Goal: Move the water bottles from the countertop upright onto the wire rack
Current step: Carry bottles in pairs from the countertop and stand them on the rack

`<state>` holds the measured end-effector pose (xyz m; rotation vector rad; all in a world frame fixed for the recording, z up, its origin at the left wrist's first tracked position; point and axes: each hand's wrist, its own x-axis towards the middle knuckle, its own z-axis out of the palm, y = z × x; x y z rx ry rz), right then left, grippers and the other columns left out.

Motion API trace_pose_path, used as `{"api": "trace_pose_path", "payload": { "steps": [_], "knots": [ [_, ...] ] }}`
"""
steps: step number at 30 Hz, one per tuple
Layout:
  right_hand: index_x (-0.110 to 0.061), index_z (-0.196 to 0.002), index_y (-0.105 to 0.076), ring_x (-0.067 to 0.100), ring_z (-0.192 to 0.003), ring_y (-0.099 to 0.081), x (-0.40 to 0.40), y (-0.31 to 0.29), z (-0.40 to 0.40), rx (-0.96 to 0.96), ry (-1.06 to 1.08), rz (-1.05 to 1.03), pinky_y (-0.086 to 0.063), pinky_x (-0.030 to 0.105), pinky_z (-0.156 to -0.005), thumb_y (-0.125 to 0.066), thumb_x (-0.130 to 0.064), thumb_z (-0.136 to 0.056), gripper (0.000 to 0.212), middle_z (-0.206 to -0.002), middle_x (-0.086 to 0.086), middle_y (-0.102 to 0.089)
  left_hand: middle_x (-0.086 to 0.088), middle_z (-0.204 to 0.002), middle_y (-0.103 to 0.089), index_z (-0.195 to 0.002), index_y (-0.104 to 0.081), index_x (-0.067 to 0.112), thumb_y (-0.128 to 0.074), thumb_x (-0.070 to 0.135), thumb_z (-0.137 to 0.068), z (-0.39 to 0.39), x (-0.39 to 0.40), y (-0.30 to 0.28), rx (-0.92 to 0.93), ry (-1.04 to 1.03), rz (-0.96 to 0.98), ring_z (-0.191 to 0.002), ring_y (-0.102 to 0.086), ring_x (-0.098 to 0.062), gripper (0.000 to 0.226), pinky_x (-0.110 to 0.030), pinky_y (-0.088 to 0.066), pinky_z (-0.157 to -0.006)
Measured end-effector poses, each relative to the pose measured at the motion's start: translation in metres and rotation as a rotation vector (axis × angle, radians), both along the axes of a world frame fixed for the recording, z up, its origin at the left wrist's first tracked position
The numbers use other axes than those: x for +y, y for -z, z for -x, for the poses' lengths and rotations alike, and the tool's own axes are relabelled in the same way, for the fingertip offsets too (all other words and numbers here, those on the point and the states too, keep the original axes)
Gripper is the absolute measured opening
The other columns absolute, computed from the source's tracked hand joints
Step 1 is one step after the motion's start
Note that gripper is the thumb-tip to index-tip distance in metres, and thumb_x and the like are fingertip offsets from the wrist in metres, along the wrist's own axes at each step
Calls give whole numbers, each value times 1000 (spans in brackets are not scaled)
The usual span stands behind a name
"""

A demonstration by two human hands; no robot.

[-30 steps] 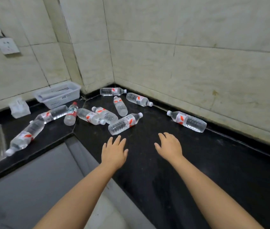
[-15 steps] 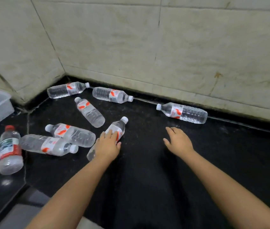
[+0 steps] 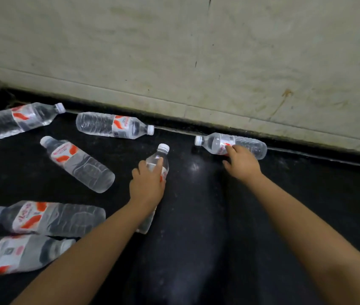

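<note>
Clear bottle point(image 3: 160, 158) under left fingers point(image 3: 150, 167); right fingers point(image 3: 229, 149) touch another point(image 3: 247, 145).

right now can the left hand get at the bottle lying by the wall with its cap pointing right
Probably not yet: the left hand already grips another bottle. The wall bottle lies apart with bare countertop before it.

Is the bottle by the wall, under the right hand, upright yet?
No. The bottle lies on its side, cap pointing left; right hand touches its label.
</note>
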<state>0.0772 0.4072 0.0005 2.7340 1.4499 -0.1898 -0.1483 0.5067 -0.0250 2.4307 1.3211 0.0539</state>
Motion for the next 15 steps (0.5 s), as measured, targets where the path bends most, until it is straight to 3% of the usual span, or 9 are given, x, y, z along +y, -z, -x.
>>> {"api": "trace_pose_path", "payload": {
  "steps": [6,8,12,15],
  "knots": [
    [-10,-138,-26,33,-133,-28,43,12,-38,2,-50,106,-23,48,-110,-54,-31,-84,64,-143,18,-32,-16,-133,-31,-139,-24,30,-48,33,-89,-6,9,13,21,-14,0,-110,-39,-35,56,-43,-45,-85],
    [-12,-140,-23,34,-131,-30,50,17,-48,44,-51,113,-21,50,-110,-59,-33,-81,71,-142,17,-33,-15,-134,-30,-138,-26,32,-51,33,-86,-6,7,16,0,-29,9,-111,-37,-34,57,-43,-44,-84],
    [-11,-135,-28,42,-112,-46,55,18,-63,20,-138,147,-38,45,-96,-65,-36,-77,74,-129,24,-40,-15,-133,-33,-137,-26,37,-55,39,-83,-9,9,20,2,-82,59,-114,-35,-33,62,-42,-42,-85],
    [-6,-132,-30,42,-107,-50,49,18,-57,17,-133,184,-43,44,-86,-61,-41,-79,70,-126,25,-41,-16,-131,-37,-138,-23,38,-55,42,-83,-11,9,18,43,-83,65,-113,-37,-34,64,-44,-42,-86]
  ]
}}
